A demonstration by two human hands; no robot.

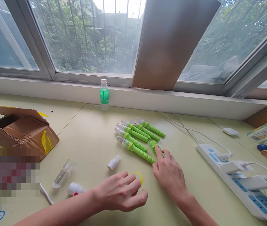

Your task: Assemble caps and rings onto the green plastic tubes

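My left hand [121,193] is low over the table, its fingers curled against a thin yellow ring [141,178]; the fingertips and part of the ring are hidden. To the right, my right hand [171,175] has its fingers around a short-looking green handle [154,145], mostly covered by them. Several green ridged sticks with clear tips [139,152] lie side by side just beyond. Left of these is a small white cap-like piece with a clear end [113,163]. A similar white piece with a red dot [75,189] lies behind my left forearm, near a clear plastic tube [64,173].
An open cardboard box [33,131] stands at the left. A bottle with a green label [104,95] stands by the window ledge. At the right lies a white power strip [237,185] with plugs and cables. A blurred patch [8,172] covers the near left.
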